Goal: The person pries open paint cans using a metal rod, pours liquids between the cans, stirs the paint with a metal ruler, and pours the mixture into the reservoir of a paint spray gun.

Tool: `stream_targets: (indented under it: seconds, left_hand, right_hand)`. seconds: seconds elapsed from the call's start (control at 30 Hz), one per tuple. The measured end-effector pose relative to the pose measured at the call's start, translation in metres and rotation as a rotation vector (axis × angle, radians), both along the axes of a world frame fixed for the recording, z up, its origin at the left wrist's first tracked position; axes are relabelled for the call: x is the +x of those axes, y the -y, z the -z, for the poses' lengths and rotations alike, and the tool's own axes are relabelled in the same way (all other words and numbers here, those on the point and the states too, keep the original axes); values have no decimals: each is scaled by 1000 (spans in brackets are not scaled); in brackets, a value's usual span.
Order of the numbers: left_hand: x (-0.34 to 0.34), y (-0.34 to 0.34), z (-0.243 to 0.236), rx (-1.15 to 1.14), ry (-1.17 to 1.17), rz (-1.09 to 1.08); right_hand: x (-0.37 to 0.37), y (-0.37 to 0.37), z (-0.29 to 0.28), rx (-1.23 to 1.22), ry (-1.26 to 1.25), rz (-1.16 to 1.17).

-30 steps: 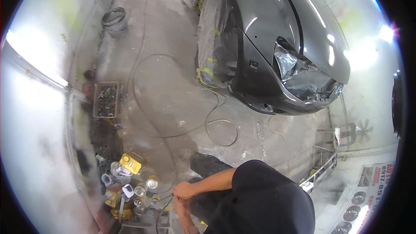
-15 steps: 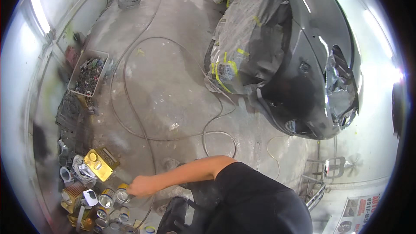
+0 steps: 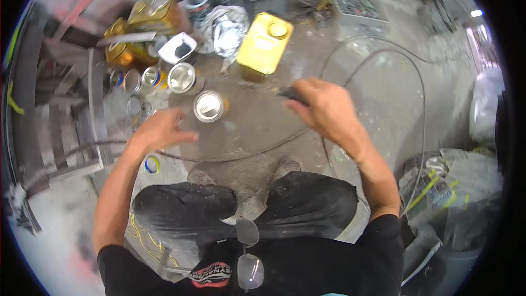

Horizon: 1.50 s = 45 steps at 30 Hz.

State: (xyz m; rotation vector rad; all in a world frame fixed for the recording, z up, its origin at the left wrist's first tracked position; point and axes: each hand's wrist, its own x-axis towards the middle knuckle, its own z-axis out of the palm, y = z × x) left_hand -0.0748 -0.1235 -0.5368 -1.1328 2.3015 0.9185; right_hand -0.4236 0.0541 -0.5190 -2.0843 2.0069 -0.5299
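My left hand (image 3: pixel 161 130) is open, thumb and fingers apart, just left of a round metal can (image 3: pixel 209 106) with a silver lid; no contact between them shows. My right hand (image 3: pixel 330 111) is closed around a short, dark, handle-like object (image 3: pixel 293 95) whose kind I cannot make out. It hovers over the floor to the right of the can. Behind the can stands another lidded can (image 3: pixel 182 78), and a yellow rectangular tin (image 3: pixel 265 43) with a round cap is beyond my right hand.
Several smaller cans (image 3: pixel 132 80) and gold tins (image 3: pixel 154 15) crowd the far left, with a white cup (image 3: pixel 177 48) among them. A hose (image 3: pixel 257 155) crosses the floor before my feet. A bin of scraps (image 3: pixel 356 3) sits at the back; masked plastic sheeting (image 3: pixel 455 186) lies right.
The view has swung toward the cans, and the car panel has left it. Earlier one hand reached to a can; now both hands are raised apart, the right around the dark object.
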Motion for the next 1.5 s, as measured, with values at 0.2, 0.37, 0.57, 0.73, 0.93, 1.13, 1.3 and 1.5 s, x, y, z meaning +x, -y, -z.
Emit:
stream_targets:
  seconds: [0.2,0.37,0.57,0.73,0.93,1.13,1.3,1.5]
  left_hand:
    - [-1,0,98,-345,-114,-18]
    - [-20,-4,148,-342,-16,-17]
    - [-28,-6,171,-435,-45,102]
    - [-30,-6,171,-370,-9,110]
    - [-31,-5,170,-379,-9,94]
    - [-34,-5,167,-369,-2,89]
    - [-35,-4,170,-362,17,84]
    - [-35,-7,170,-379,12,52]
  right_hand:
    - [18,-2,-2,43,-221,-108]
    - [48,-4,8,112,-353,-212]
    - [68,1,10,108,-487,-233]
    - [78,5,15,160,-496,-249]
    - [87,12,9,200,-522,-227]
    - [94,17,5,224,-502,-222]
    - [96,19,2,234,-521,-238]
    - [133,33,-10,274,-746,-374]
